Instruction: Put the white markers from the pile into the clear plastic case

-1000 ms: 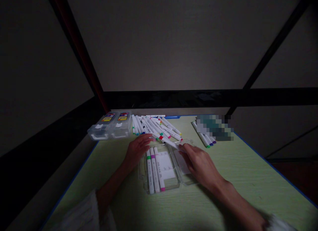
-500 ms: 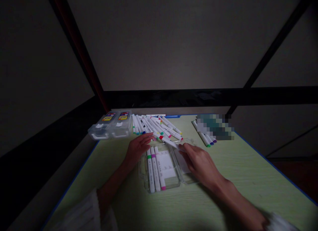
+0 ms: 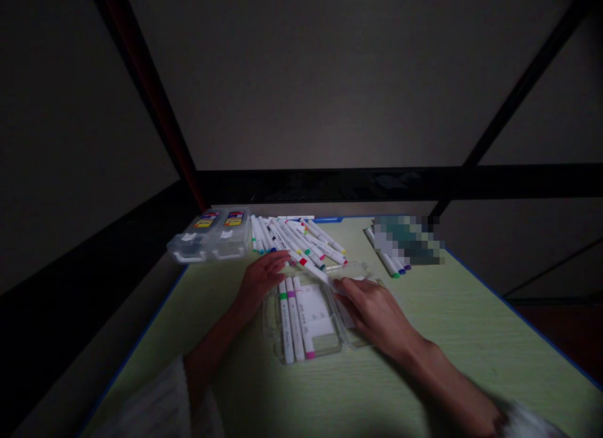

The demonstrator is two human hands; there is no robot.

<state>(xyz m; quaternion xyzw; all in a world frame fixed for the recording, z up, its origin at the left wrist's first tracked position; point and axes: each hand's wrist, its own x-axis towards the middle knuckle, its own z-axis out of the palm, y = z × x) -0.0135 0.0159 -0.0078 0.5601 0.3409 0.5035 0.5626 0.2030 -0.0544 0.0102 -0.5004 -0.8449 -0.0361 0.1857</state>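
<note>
Three markers (image 3: pixel 294 322) lie side by side in the left part of an open clear case (image 3: pixel 340 330), and a fourth, the red-banded marker (image 3: pixel 315 274), is held above it. The right hand (image 3: pixel 374 303) has that marker pinched near its closer end, thumb and fingers closed on the barrel. Over the last half second this hand has shifted slightly leftward and towards the body, bringing the marker a little nearer the row of three; it is tilted over the case, not lying in it. The left hand (image 3: pixel 258 279) has stayed beside the case's far left corner, its grip loose, thumb and fingers parted with nothing visible between them. Its fingertips are close to the marker's far end, but whether they touch cannot be told.

Behind the case, a heap of loose markers (image 3: pixel 298 238) lies on the bench (image 3: pixel 471 325), with a smaller group (image 3: pixel 384 252) at the right, next to a pixelated patch.

No brand can be read. Two clear cases with handles (image 3: pixel 230 244) at the far left bear labels in yellow, red and blue; their wording is too small. Dark print on the barrels and faint marks on the white card (image 3: pixel 318 305) are equally illegible.
</note>
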